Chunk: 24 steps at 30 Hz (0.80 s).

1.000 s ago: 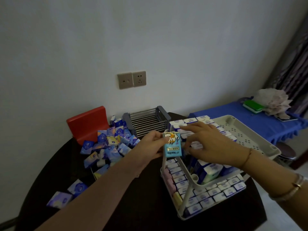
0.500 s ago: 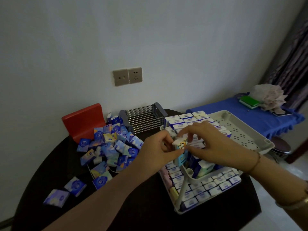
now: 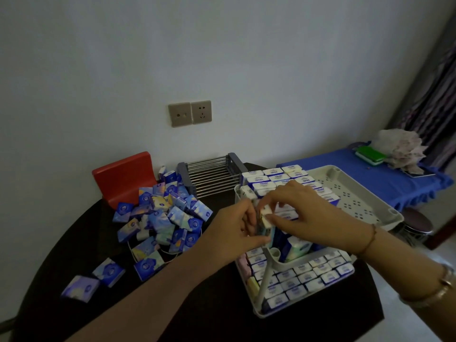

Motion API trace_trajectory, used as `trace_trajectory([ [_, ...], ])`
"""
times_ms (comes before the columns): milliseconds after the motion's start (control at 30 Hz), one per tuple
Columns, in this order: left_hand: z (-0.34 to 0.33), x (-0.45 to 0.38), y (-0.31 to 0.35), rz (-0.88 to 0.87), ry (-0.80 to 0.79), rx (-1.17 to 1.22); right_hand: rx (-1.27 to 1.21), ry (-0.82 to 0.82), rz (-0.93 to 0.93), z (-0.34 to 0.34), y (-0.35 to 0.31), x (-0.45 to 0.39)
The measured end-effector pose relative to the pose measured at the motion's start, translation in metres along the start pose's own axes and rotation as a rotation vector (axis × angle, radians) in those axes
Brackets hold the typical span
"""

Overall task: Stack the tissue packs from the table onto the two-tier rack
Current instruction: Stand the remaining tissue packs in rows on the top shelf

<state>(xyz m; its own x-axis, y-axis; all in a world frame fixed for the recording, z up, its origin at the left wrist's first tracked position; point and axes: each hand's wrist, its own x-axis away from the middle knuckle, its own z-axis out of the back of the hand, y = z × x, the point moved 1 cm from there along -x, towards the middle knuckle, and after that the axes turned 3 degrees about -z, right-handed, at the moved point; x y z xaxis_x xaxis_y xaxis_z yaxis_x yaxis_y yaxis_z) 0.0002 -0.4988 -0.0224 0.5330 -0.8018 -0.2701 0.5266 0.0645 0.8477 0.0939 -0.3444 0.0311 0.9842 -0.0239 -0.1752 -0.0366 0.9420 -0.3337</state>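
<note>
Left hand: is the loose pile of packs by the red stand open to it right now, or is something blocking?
Probably yes. Nothing lies between the left hand and the pile on the dark table, but its fingers now pinch a tissue pack at the rack, so that must go first.

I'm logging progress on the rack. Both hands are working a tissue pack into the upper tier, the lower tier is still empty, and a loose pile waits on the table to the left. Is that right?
Not quite: the head view shows the lower tier already packed with rows of tissue packs. The rest holds: left hand and right hand work a tissue pack into the upper tier, and the loose pile waits to the left.
</note>
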Motion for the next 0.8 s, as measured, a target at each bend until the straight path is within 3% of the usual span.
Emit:
trace_trajectory([
  [300,-0.02,-0.005,-0.006,0.009,0.087,-0.04,0.081,0.025,0.008,-0.004,0.008,0.004],
  [500,-0.01,-0.003,-0.021,0.097,-0.075,-0.083,0.136,0.073,-0.049,-0.015,0.018,0.01],
  [600,-0.01,-0.013,-0.022,0.141,0.135,-0.113,-0.156,0.268,-0.199,0.002,0.032,0.007],
  [667,-0.017,-0.025,-0.014,0.172,0.308,-0.076,-0.263,0.34,-0.395,0.016,0.047,0.006],
  [800,-0.042,-0.048,0.003,0.29,0.363,0.066,-0.245,0.265,-0.736,0.023,0.083,0.003],
])
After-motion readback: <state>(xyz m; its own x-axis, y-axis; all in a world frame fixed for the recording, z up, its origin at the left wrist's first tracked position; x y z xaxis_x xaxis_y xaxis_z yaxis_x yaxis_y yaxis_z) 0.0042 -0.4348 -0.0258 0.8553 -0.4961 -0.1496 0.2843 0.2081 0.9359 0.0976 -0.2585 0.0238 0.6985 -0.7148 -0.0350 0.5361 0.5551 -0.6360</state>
